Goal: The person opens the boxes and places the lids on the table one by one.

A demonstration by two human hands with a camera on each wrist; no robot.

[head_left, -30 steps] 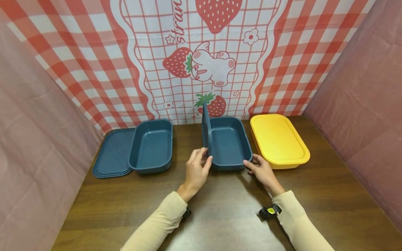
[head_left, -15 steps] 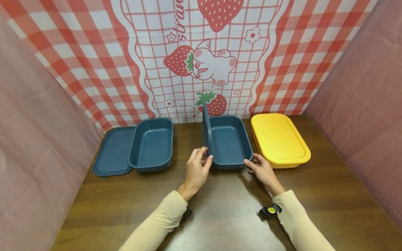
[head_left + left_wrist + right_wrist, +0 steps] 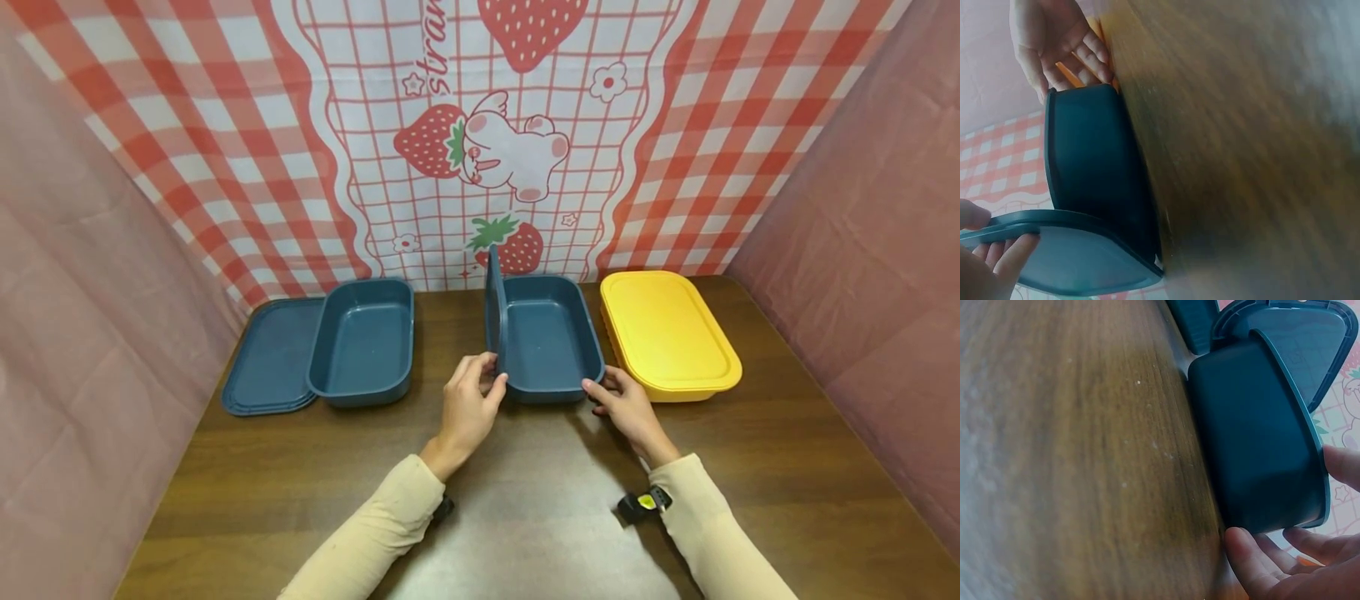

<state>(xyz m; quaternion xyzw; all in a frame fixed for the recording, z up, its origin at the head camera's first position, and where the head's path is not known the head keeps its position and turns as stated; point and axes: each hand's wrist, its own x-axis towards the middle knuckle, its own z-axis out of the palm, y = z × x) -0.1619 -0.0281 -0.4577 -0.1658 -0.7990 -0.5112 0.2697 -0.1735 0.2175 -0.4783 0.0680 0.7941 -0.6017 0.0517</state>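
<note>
You have a bare strip of worktop (image 3: 450, 321) between the left blue box (image 3: 363, 397) and the upright lid (image 3: 495, 312), though your left hand (image 3: 467, 406) crowds its near end. That lid walls off the left side of the middle blue box (image 3: 546, 396); you can enter from above. The yellow box (image 3: 671, 333) leaves a narrow gap, where your right hand (image 3: 632, 414) occupies the near end. Patterned cloth (image 3: 225, 125) blocks the rear.

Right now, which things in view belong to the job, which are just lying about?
Seemingly in the job:
upright blue lid, pinched by the left hand
middle blue container, held by the right hand

Likely just lying about:
left blue container, open
flat blue lid
lidded yellow box
</note>
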